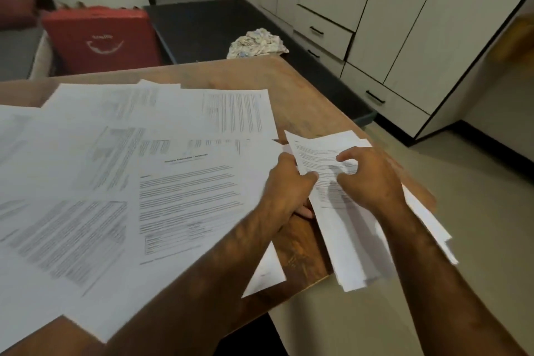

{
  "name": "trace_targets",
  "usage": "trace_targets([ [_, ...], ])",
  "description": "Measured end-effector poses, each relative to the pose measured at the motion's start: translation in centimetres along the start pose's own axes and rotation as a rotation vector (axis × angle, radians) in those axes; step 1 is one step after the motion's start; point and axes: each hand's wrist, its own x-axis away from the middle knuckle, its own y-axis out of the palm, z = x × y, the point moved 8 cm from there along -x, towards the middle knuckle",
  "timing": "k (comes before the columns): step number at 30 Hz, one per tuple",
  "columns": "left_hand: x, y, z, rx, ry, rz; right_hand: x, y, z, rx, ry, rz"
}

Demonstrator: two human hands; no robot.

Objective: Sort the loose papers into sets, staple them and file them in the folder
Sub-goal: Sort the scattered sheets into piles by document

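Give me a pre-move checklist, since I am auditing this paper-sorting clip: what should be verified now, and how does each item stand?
1. Grip on the set: left hand and right hand both grip the held stack. Ok.
2. Edges of the held stack squared: its sheets fan out at the lower right. Not ok.
3. Sorting of the loose papers: they lie overlapped across the table. Not ok.
4. Is a stapler near: none in view. Cannot tell.
5. Is the folder near: none plainly in view. Cannot tell.
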Motion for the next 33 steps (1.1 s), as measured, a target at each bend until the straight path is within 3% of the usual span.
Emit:
trace_targets([
  [6,1.5,-10.9,0.2,-0.620,0.088,0.269,0.5,4.7,-6.6,-0.160,-0.099,-0.059],
  [13,5.9,-24.4,-4.7,-0.983,-0.009,0.529,3.9,11.8,-14.3,-0.162,-0.292,-0.278],
  [15,6.5,-26.2,-6.5,-1.017,-0.073,0.521,4.5,12.5,-14.4,-0.138,-0.278,-0.242],
  [20,7.4,-26.1,-8.0,-1.049,0.013,0.617,5.3,12.6,-13.9,-0.162,-0.312,-0.093],
  [28,7.5,-26.0,-8.5,-0.936,0.104,0.646,5.5,12.6,-13.9,-0.159,-0.304,-0.060],
  [33,7.5,-25.4,-8.1,-0.994,0.181,0.643,5.6,12.3,-13.9,-0.170,-0.300,-0.055],
])
